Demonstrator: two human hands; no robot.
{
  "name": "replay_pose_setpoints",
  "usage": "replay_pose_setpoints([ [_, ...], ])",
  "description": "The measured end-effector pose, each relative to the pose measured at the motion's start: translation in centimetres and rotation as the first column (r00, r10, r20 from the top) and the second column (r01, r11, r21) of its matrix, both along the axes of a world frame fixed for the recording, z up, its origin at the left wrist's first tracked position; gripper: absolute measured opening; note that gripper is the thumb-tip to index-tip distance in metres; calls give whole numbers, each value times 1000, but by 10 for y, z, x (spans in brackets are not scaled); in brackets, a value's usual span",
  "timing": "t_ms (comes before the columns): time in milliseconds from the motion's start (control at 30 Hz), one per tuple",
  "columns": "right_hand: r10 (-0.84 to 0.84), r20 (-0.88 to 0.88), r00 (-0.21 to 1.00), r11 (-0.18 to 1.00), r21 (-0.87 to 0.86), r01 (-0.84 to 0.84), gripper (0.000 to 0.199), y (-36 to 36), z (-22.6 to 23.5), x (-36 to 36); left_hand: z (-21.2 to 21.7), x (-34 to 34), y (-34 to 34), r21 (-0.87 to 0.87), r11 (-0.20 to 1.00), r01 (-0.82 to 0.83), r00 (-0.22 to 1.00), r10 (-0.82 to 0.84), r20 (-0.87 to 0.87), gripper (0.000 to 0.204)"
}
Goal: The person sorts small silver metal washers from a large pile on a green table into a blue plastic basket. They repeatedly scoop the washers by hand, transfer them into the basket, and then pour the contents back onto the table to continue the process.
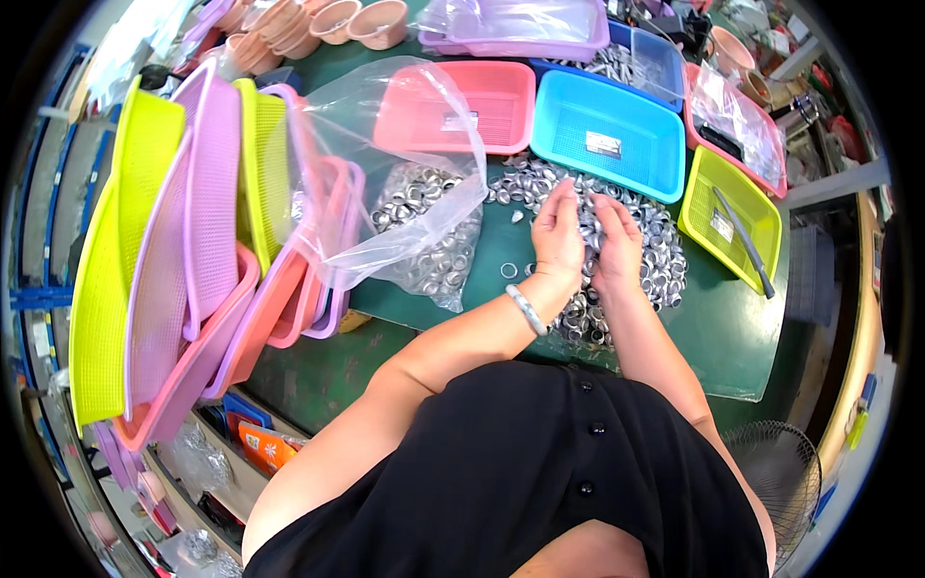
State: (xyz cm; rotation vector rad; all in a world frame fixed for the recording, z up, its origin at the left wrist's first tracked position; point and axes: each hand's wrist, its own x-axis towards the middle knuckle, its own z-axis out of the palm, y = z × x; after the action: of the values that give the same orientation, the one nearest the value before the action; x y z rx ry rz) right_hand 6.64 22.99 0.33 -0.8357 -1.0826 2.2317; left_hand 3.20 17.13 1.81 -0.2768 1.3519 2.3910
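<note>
Metal rings [636, 241] heaped directly under both sets of fingertips, left hand [559, 236] and right hand [617, 246] side by side, palms down, fingers loosely curled into the pile; whether any ring is pinched, impossible to tell. Just beyond the fingers a blue basket [609, 133], left of them a clear bag [424, 207] of rings, right a yellow basket [729, 218].
</note>
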Motion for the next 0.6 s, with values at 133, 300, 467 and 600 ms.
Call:
replay_pose_setpoints([
  [133, -28, -71, 997, 998, 46, 31, 17, -6, 50, 4, 45, 4, -4, 98, 995, 37, 996, -29, -79, 31],
  [300, 56, -332, 942, 991, 136, -11, 18, -25, 140, -12, 126, -12, -26, 207, 976, 73, 935, 5, -355, 34],
  [467, 247, -487, 838, 963, 223, -153, 15, -78, 206, -54, 195, -40, -83, 261, 960, -105, 850, 223, -478, 33],
  [600, 382, -353, 854, 921, 220, -321, 13, -121, 187, -98, 181, -77, -131, 119, 961, -249, 864, 276, -422, 31],
])
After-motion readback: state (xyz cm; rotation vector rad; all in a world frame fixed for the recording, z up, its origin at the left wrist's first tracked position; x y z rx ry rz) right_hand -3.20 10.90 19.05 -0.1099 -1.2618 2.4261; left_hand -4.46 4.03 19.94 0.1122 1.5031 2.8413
